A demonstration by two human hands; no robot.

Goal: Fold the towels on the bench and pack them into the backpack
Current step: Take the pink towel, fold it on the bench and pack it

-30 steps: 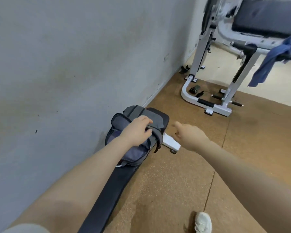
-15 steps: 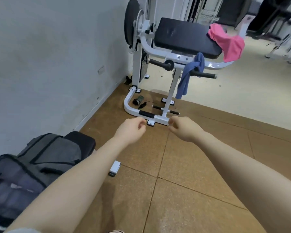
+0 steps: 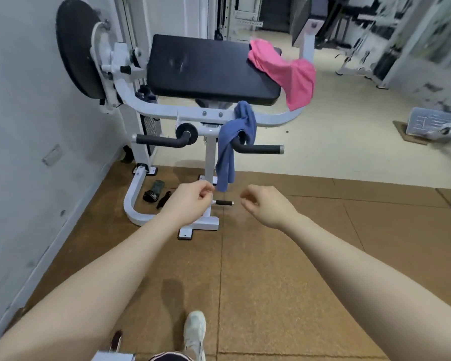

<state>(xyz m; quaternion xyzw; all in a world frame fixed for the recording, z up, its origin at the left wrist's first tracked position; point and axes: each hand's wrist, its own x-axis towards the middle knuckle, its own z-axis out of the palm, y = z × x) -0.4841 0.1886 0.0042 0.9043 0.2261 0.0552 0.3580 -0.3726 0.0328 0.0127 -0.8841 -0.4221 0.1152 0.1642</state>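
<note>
Task status: early stage. No towel is folded and none is packed, as far as this view shows.

The pink towel (image 3: 284, 71) lies crumpled on the right end of the bench (image 3: 208, 69) pad, one part hanging over the edge. The blue towel (image 3: 233, 142) hangs bunched over the white frame and the right handle (image 3: 261, 149) below the pad, its lower end just above the floor.

The backpack is not in view, so its condition cannot be reported.

The left hand (image 3: 186, 201) and the right hand (image 3: 267, 205) are both extended toward the bench. On each, the fingers are loosely curled and hold nothing. The left hand sits just beside the lower tip of the blue towel; contact cannot be confirmed.

A black glove (image 3: 153, 192) lies on the floor inside the bench base.

Remaining work, by judgement: take each towel off the bench, fold both, carry them to the backpack, and pack them in. The blue towel is the nearer one and the likely first pick.
</note>
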